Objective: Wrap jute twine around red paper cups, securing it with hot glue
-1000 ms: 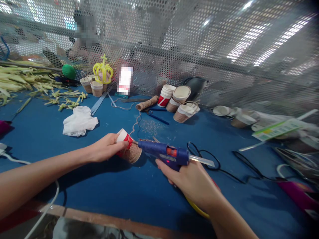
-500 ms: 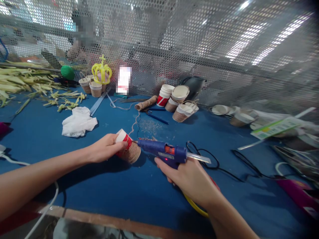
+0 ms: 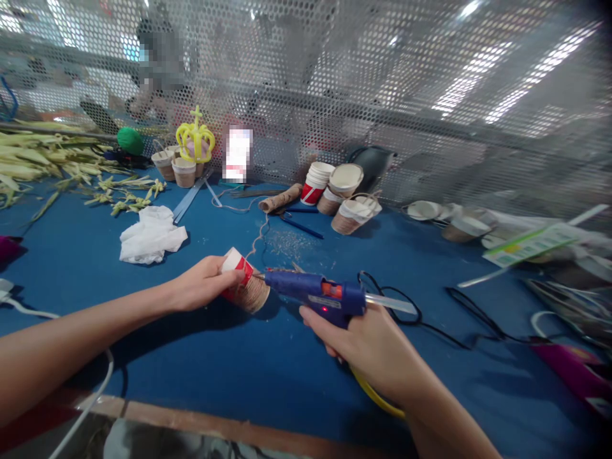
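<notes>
My left hand (image 3: 206, 282) is closed around a red and white paper cup (image 3: 233, 260), tilted on its side. Brown twine (image 3: 252, 293) is wound about the cup's lower part, and a loose strand (image 3: 261, 237) runs from it up the table. My right hand (image 3: 363, 344) grips a blue hot glue gun (image 3: 313, 290) by its handle. The gun's nozzle points left at the edge of the wound twine, close to my left thumb; whether it touches cannot be made out. A clear glue stick (image 3: 391, 303) juts from the gun's rear, and a small red light glows on its side.
Behind lie a brown roll of twine (image 3: 280, 199), blue-handled scissors (image 3: 302, 224) and twine-wrapped cups (image 3: 351, 215). A crumpled white cloth (image 3: 152, 234) and a yellow crown (image 3: 195, 139) are at left. Black cable (image 3: 430, 328) trails at right. A perforated metal screen (image 3: 287, 89) stands behind the table.
The glue gun and my right hand have shifted slightly right, so the nozzle sits a little farther from the cup. My left hand and the cup have hardly moved.
</notes>
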Demonstrator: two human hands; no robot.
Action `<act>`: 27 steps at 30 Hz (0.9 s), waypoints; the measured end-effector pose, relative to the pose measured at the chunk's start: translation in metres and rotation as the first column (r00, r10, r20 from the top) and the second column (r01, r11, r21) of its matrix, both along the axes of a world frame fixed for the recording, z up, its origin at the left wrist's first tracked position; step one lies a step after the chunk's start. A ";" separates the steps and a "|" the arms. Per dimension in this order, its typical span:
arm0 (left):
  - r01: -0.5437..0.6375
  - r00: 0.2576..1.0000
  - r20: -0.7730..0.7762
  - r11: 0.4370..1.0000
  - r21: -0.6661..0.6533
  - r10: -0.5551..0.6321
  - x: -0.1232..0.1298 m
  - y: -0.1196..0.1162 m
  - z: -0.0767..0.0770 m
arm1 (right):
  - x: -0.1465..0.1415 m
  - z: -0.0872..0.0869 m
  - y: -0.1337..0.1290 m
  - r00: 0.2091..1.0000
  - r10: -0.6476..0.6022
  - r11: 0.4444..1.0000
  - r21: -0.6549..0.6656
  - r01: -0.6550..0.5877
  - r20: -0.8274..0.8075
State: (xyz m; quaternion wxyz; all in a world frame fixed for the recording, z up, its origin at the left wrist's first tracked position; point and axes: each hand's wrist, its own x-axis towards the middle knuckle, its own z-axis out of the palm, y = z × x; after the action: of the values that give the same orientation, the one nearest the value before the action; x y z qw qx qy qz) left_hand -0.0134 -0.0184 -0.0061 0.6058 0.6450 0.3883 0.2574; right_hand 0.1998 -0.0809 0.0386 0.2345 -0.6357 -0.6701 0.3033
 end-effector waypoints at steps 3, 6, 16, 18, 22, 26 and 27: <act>-0.015 0.998 0.068 0.999 -0.044 0.018 0.002 0.000 0.002 | 0.004 0.006 0.001 0.984 -0.010 0.999 -0.048 0.001 -0.180; -0.042 0.997 0.061 0.998 -0.053 0.045 0.003 0.000 0.002 | 0.013 0.009 0.008 0.926 -0.026 0.999 -0.028 0.016 -0.378; -0.107 0.991 -0.072 0.990 0.091 0.114 -0.001 0.003 -0.003 | 0.052 -0.013 0.059 0.843 -0.345 0.925 0.003 0.380 -0.412; -0.101 0.991 -0.073 0.988 0.114 0.110 -0.001 0.002 -0.002 | 0.053 -0.021 0.068 0.863 -0.369 0.924 -0.034 0.381 -0.344; -0.080 0.992 -0.084 0.979 0.189 0.097 -0.001 0.000 0.000 | 0.055 -0.035 0.080 0.892 -0.430 0.903 -0.050 0.427 -0.142; -0.060 0.990 -0.111 0.968 0.243 0.089 -0.002 -0.001 0.001 | 0.060 -0.039 0.088 0.880 -0.463 0.883 -0.022 0.468 0.108; -0.057 0.988 -0.122 0.966 0.251 0.090 -0.002 -0.001 0.001 | 0.061 -0.038 0.088 0.866 -0.469 0.879 -0.005 0.477 0.171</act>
State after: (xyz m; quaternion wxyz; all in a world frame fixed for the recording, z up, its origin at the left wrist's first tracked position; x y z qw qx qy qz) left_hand -0.0151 -0.0198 -0.0051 0.4837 0.7161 0.4164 0.2825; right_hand 0.2608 0.0076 0.0005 0.2306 -0.8085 -0.5036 0.1988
